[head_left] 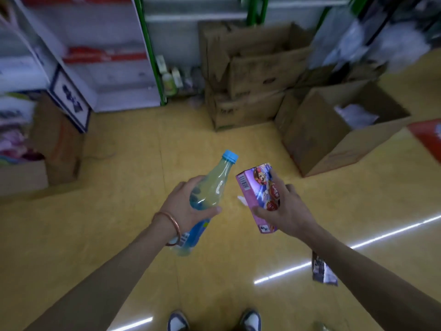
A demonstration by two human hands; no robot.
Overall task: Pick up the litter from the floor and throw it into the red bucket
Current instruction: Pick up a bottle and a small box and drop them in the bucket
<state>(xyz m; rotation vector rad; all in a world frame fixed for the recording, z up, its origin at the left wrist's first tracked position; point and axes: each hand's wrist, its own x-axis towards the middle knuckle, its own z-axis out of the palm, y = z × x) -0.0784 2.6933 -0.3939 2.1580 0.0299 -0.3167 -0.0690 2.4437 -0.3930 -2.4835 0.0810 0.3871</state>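
Here the left hand (188, 206) grips a clear plastic bottle (210, 194) around its middle, its fingers wrapped about the body and the thumb pressed along the lower side. The bottle tilts up and away, its blue cap (230, 156) pointing toward the far boxes, with pale yellow liquid inside and a blue label near the wrist. A copper bangle (170, 226) sits on that wrist.

The right hand (285, 209) holds a purple carton (259, 199) — cartoon print on its face, a barcode on the upper side — with the fingers spread over its front and the thumb at the lower edge. Bottle and carton are close together, held above the yellow floor (119, 223) and not touching it.

One more piece of litter lies on the floor: a dark crumpled wrapper (323, 271) just beside the right forearm. The toes of two shoes (179, 321) show at the bottom edge.

Farther off stand open cardboard boxes (334, 130) — one with white plastic in it — and white shelving (95, 56) at the left. The red bucket is not in view.
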